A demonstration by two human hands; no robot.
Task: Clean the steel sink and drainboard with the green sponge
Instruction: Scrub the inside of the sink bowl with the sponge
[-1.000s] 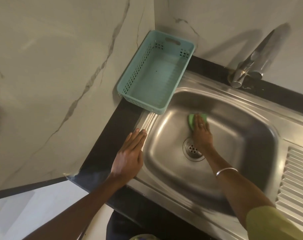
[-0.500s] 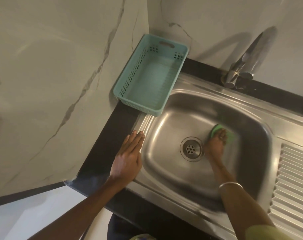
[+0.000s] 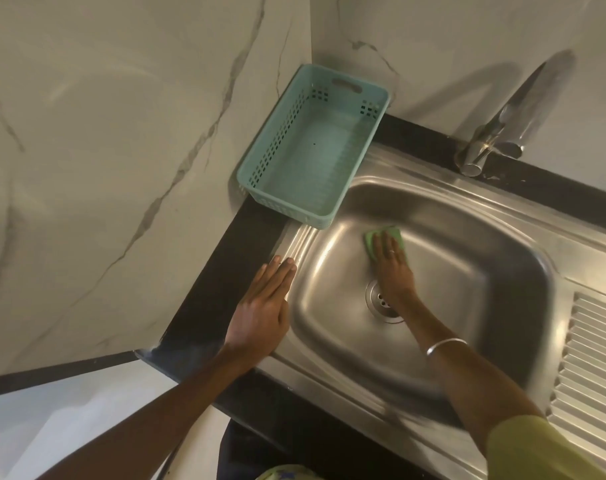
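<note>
The right hand point(image 3: 393, 268) is pressing the green sponge point(image 3: 384, 237) flat-fingered against the sink point(image 3: 467, 271) floor. The left hand point(image 3: 263, 306) is resting open on the rim. The sponge is probably soft and light, best held under a flat palm.

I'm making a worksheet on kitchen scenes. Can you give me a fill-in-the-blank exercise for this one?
1. The right hand presses a ____ sponge inside the sink.
2. The left hand lies flat on the sink's ____ rim.
3. The teal basket holds ____.
4. The bangle circles the ____ wrist.

Answers: green; left; nothing; right
</note>
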